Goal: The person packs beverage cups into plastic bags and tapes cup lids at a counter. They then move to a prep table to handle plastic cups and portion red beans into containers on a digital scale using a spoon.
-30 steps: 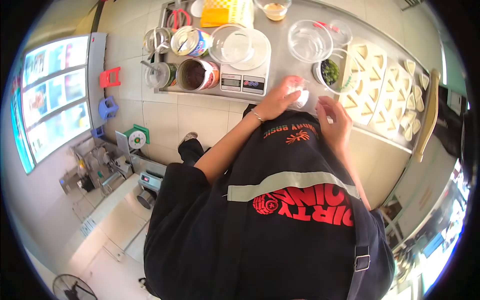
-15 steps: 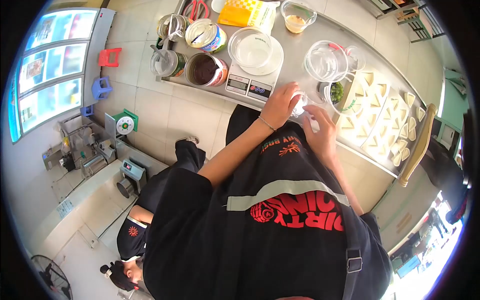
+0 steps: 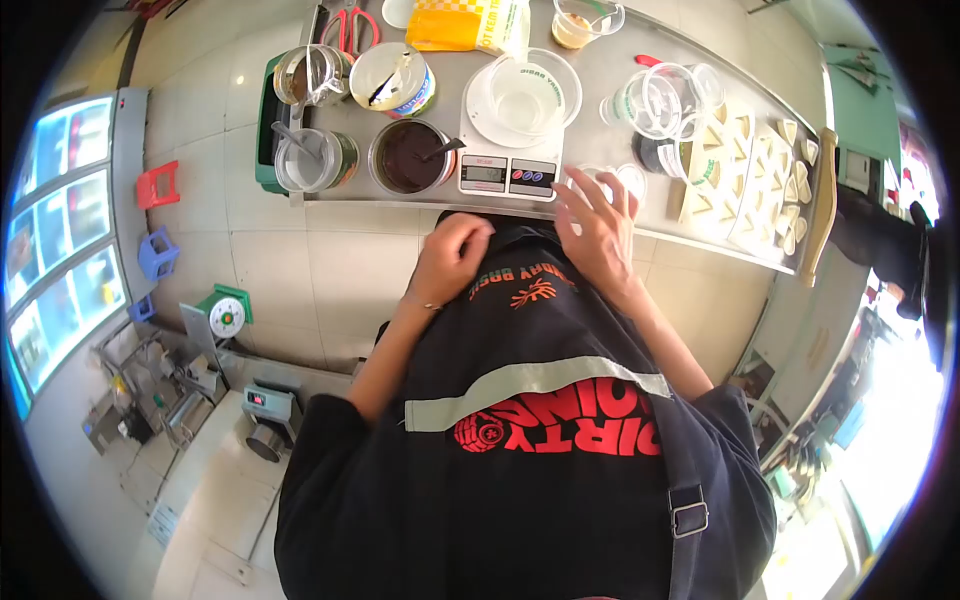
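My left hand (image 3: 453, 258) is curled closed in front of my apron, just off the table's near edge. No object shows in it, and its palm is hidden. Over the near edge my right hand (image 3: 600, 235) spreads its fingers, close to small clear plastic cups or lids (image 3: 632, 181) partly hidden behind it. To its left is a white kitchen scale (image 3: 509, 176) bearing a clear round plastic container (image 3: 527, 98). Left of the scale stands an open tin of dark paste (image 3: 405, 170) with a dark handle sticking out.
A glass jar (image 3: 308, 160) with a spoon, an opened can (image 3: 393, 80), red-handled scissors (image 3: 352, 30) and a yellow packet (image 3: 465, 25) stand left and behind. At right are clear cups (image 3: 660, 103) and wedge-shaped pale pieces on a board (image 3: 738, 180). A wooden handle (image 3: 822, 205) edges the table.
My left hand has left the small clear plastic item, moving left and closing. My right hand has spread its fingers. The view has shifted, and the other person is out of sight.
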The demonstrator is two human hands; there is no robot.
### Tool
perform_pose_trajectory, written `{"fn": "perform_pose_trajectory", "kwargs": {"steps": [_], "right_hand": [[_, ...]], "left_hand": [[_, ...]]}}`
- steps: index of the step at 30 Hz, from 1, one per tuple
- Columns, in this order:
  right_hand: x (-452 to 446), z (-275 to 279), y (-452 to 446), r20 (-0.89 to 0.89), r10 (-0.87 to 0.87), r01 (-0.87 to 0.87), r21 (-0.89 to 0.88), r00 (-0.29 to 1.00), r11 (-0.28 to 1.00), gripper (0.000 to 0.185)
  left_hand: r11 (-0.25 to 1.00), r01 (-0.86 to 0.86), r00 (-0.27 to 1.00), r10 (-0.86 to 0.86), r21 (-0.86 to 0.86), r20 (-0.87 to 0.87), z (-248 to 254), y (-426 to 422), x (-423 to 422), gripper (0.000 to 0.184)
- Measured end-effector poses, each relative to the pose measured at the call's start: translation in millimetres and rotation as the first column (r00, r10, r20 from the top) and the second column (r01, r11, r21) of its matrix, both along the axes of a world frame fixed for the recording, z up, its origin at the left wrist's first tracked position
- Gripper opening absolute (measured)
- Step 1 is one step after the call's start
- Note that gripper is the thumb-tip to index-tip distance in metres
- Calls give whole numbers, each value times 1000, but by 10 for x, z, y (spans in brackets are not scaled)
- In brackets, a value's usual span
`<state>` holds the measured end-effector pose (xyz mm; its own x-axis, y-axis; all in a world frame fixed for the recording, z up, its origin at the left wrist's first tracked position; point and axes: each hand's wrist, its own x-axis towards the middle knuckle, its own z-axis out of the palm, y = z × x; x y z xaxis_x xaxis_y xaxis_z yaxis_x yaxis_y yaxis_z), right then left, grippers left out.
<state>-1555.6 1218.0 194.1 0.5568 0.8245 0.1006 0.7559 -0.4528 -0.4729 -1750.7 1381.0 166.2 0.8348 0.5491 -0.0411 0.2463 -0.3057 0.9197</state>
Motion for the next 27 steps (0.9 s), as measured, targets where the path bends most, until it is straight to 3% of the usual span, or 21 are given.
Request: {"fn": "perform_pose_trajectory", "kwargs": {"steps": [3,4,8,10,11,14,16,18,19,21,22,23,25,27], "right_hand": [[-181,-68,183,166,-2,22,-122,986,992,35],[-211,-166,179,149,-2,28,-172,989,985,35],[-305,-375,145,194,-18,59,-205,981,977,40],[-313,-363,175,194,-23,61,-196,981,979,39],[-308,-345,193,193,-21,58,-188,981,980,38],[-325,-238,212,183,-38,73,-191,982,979,38],[-306,-208,225,175,-46,76,-172,983,982,37],[-253,-215,161,281,-133,161,-81,950,984,36],[-198,-217,101,275,-137,166,-86,952,982,36],[-27,-206,32,403,-225,195,115,887,974,43],[74,-99,81,337,-242,177,211,910,961,42],[192,93,153,270,-254,166,309,929,936,41],[301,601,490,313,-182,39,412,932,910,31],[443,903,665,565,37,-173,188,824,967,22]], "left_hand": [[982,-182,976,186,52,-110,-204,273,-443,15],[971,-229,969,235,70,-76,-241,344,-504,13],[954,-278,956,286,108,-62,-350,628,-566,20],[942,-273,960,254,195,119,-351,714,-470,49],[943,-269,961,249,196,125,-344,740,-414,49],[953,-295,936,272,72,224,-501,830,-278,95],[950,-266,949,227,165,220,-477,939,-173,99],[928,-243,964,196,284,182,-545,1002,-120,113],[930,-235,966,192,281,174,-532,1020,-107,113],[914,-220,968,162,342,190,-506,1048,-78,110],[947,-211,967,166,241,194,-526,1060,-67,108],[951,-196,970,153,239,187,-515,1049,-68,108],[955,-191,954,125,229,273,-482,1069,-46,106],[962,-168,950,99,217,295,-550,1093,-43,105]]}}
